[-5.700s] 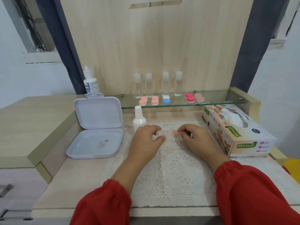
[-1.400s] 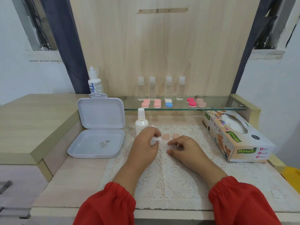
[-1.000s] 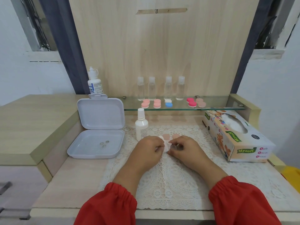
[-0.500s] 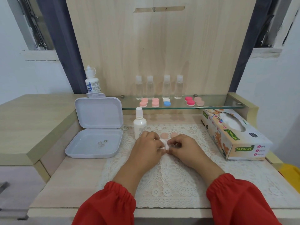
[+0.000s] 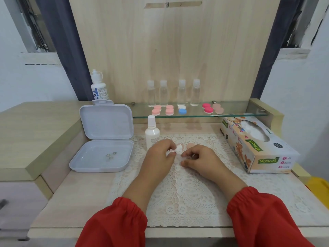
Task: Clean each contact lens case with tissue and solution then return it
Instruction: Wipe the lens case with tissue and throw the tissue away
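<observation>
My left hand pinches a small wad of white tissue over the lace mat. My right hand pinches a small clear lens case body, mostly hidden under its fingers. Two peach caps lie on the mat just behind my hands, one partly hidden by the tissue. A white solution bottle stands to the left of them. Several more lens cases in pink, blue and red sit on the glass shelf.
An open white plastic box with a few small lenses sits at the left. A tissue box lies at the right. Several clear bottles stand on the shelf, and an eye-solution bottle behind the white box.
My hands came together over the mat and the tissue was pressed against the case. Now the left hand has drawn the tissue slightly up and left, apart from the right hand.
</observation>
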### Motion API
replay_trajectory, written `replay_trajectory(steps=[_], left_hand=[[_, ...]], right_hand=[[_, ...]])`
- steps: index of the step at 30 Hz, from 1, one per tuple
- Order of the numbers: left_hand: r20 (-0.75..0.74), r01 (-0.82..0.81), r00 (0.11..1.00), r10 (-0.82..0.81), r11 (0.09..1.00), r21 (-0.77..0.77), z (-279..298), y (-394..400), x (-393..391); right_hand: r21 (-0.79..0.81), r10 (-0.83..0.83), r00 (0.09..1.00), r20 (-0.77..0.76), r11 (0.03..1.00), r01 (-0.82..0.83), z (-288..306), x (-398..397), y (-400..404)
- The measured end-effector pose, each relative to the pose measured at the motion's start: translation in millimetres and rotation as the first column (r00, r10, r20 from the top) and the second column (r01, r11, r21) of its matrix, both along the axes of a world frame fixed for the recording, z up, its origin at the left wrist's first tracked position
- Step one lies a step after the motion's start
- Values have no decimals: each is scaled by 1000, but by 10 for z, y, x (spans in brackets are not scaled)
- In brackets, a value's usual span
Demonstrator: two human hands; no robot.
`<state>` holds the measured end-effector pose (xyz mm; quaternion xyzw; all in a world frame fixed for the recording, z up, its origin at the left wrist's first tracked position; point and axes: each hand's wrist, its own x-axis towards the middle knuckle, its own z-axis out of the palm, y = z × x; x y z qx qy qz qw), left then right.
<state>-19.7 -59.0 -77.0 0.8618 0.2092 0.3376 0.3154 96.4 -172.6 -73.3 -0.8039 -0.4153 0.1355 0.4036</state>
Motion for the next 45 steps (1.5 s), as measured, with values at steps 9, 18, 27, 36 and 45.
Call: replay_trajectory(steps=[9,18,27,36,45], left_hand=[[-265,60,964,7,968,245,-90,-5,8],[-257,64,966,-3,971,229,-91,-18,31],[-173,-7,983,66,947,321,-79,-64,28],[-338,12,935,112,939,343,-72,-40,88],[49,-79,996,74,989,125,-35,-21,38]], right_hand=[[36,-1,999,-46,999,2,19,-31,-18],[20,-21,998,-58,1000,22,22,-45,11],[15,-28,1000,-7,999,28,7,-47,8],[-4,-39,999,25,999,39,-6,-45,26],[-33,-32,999,37,999,33,4,-29,15]])
